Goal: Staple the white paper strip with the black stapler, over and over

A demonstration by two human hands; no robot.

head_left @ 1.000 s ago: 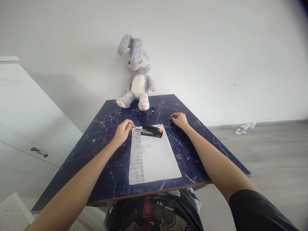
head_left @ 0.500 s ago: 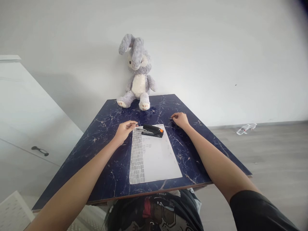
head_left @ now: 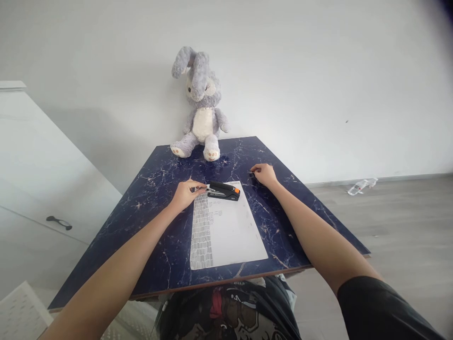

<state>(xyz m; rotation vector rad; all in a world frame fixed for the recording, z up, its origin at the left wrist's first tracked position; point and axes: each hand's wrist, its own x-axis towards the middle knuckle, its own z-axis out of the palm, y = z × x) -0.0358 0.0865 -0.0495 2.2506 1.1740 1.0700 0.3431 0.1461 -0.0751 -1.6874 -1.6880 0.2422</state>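
A black stapler (head_left: 223, 190) with an orange rear part lies on a white sheet of paper (head_left: 235, 231), its metal staple tray drawn out to the left. My left hand (head_left: 186, 193) pinches a small silvery strip, perhaps staples, at the tray's end; the fingertips partly hide it. Right of the paper, my right hand (head_left: 264, 174) rests on the table with its fingers curled together. A small dark thing (head_left: 251, 174) shows at those fingertips, too small to make out.
The dark blue marbled table (head_left: 170, 255) bears all this. A grey plush rabbit (head_left: 202, 123) sits at its back against the wall. At the left stands a white cabinet (head_left: 38, 165). A clear plastic bottle (head_left: 361, 186) lies on the floor at right.
My left hand has moved slightly right, bringing its pinched fingers from beside the stapler's tray to the tray's end. My right hand has stayed almost in place.
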